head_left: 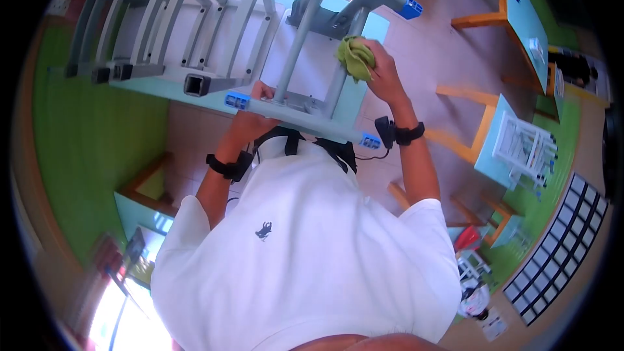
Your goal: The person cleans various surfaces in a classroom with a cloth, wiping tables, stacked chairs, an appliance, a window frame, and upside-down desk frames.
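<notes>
At upper left, grey chair frames [235, 39] lie on a pale-blue table [156, 89]; beside them, the left hand [253, 118] grips a grey chair [299, 39] near a blue end cap [236, 100]; the right hand [383, 73] clasps a bunched green cloth [355, 60] against its tube.

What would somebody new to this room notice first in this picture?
Probably the bright green cloth bunched in the right hand, up against a tube of the grey, blue-capped frame that the left hand holds. Next, perhaps, the white shirt filling the lower middle, then the row of grey metal frames at upper left.
</notes>
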Action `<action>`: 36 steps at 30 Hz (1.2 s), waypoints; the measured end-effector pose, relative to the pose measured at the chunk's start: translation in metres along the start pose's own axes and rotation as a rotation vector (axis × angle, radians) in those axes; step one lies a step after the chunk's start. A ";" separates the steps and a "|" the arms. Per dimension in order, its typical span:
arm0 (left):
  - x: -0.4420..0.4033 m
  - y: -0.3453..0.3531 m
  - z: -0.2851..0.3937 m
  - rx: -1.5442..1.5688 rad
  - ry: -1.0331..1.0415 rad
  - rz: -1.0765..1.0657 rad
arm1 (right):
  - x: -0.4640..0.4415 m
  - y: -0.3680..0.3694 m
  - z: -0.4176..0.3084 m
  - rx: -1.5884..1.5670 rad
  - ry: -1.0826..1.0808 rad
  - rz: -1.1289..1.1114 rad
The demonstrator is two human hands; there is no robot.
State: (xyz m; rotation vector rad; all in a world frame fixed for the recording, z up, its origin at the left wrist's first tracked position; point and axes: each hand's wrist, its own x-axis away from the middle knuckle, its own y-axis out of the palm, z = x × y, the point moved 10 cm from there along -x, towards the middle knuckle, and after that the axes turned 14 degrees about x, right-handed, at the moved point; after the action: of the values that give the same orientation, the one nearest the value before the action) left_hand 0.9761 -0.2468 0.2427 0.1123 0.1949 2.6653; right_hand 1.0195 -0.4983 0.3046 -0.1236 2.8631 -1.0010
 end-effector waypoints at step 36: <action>0.025 0.010 -0.010 -0.167 0.328 0.846 | -0.014 0.022 -0.035 0.478 -0.248 -0.150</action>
State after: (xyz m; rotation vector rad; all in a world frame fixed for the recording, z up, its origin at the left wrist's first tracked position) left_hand 0.9486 -0.2452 0.2355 -0.3835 0.0189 3.5157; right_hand 1.0284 -0.4580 0.3191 -0.3918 2.3488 -1.5433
